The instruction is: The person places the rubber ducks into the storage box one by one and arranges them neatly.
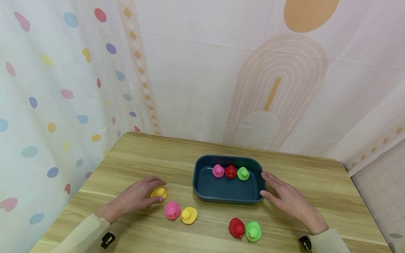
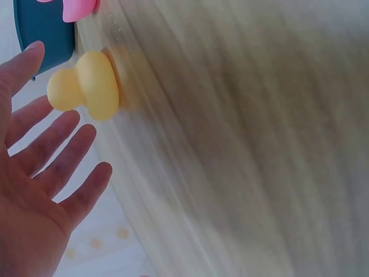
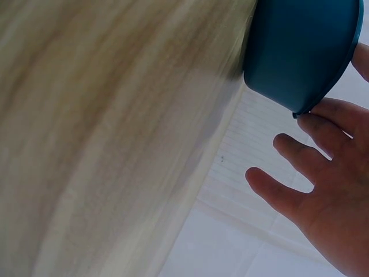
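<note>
My left hand (image 1: 136,195) reaches around a yellow rubber duck (image 1: 159,192) on the wooden table, thumb on the near side and fingers on the far side. In the left wrist view the fingers are spread and fairly straight, close beside this duck (image 2: 99,85). At the right end of a dark blue tray (image 1: 227,192) is my right hand (image 1: 289,199), its fingers extended. The right wrist view shows some fingertips (image 3: 316,122) right at the tray's rim. Inside the tray, along its far side, sit a pink duck (image 1: 218,171), a red duck (image 1: 230,172) and a green duck (image 1: 243,173).
Between my left hand and the tray's front stand a pink duck (image 1: 172,210) and another yellow duck (image 1: 189,215). A red duck (image 1: 236,227) and a green duck (image 1: 253,231) sit side by side before the tray. Patterned curtains (image 1: 196,88) hang behind the table (image 1: 158,151).
</note>
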`<action>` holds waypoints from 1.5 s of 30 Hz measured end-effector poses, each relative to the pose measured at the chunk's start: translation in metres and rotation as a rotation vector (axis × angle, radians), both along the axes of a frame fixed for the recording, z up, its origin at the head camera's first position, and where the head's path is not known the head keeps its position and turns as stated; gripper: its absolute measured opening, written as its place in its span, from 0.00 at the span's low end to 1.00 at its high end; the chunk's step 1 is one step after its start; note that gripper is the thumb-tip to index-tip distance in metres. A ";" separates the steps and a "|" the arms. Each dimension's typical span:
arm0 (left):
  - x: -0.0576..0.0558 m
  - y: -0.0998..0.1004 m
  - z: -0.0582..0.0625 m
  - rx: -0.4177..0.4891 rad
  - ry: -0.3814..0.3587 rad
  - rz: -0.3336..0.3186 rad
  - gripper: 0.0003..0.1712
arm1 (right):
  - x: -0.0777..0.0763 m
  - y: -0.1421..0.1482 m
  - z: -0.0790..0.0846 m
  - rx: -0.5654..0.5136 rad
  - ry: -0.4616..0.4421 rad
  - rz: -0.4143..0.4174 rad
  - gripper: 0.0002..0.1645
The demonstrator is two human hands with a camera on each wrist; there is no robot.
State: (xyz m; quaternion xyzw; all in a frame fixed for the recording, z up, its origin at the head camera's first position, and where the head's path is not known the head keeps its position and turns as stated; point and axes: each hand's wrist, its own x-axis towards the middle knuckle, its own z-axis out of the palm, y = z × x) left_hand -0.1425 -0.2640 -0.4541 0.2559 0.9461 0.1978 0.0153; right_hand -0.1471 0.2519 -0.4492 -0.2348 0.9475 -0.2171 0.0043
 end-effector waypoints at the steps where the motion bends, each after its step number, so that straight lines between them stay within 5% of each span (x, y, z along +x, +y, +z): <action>1: 0.000 0.000 -0.001 0.002 0.009 0.005 0.28 | 0.000 0.000 0.000 0.000 0.000 0.000 0.42; 19: 0.003 0.003 -0.011 0.125 -0.004 0.149 0.21 | 0.000 0.000 0.001 -0.007 -0.010 0.001 0.42; 31: 0.008 0.009 -0.019 0.147 0.116 0.183 0.14 | 0.000 0.000 -0.002 -0.011 -0.013 -0.004 0.42; 45: 0.011 0.015 -0.009 0.241 0.221 0.213 0.18 | 0.000 0.000 -0.002 -0.016 -0.009 -0.005 0.42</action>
